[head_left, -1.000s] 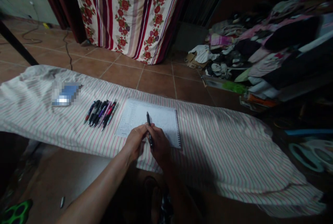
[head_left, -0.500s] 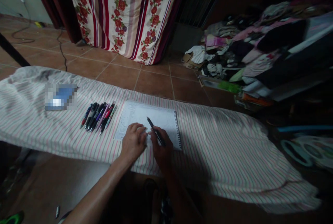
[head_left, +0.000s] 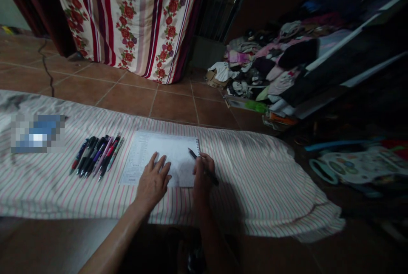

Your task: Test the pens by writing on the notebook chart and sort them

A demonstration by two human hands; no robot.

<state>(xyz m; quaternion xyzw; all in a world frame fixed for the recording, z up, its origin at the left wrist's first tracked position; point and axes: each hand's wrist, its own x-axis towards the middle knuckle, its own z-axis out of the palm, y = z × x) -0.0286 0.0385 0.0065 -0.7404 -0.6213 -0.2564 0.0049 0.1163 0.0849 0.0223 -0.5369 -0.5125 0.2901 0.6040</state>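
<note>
A spiral notebook (head_left: 172,155) lies open on a striped cloth, its wire binding on the right side and its left part covered with faint writing. My left hand (head_left: 154,180) rests flat on the lower left of the page, fingers spread. Over the page's right edge, my right hand (head_left: 204,172) is closed around a dark pen (head_left: 192,153), which points up and to the left. Left of the notebook, several pens (head_left: 95,155) lie side by side in a row.
The striped cloth (head_left: 255,180) covers a long surface. A blurred-out blue object (head_left: 41,134) lies at its left. Behind hangs a flowered curtain (head_left: 127,23) above a tiled floor (head_left: 127,95). A heap of clothes (head_left: 261,61) is at the back right.
My left hand has moved down-left and its fingers have spread flat on the page. My right hand, with the pen, has shifted to the notebook's right edge. The view has turned right.
</note>
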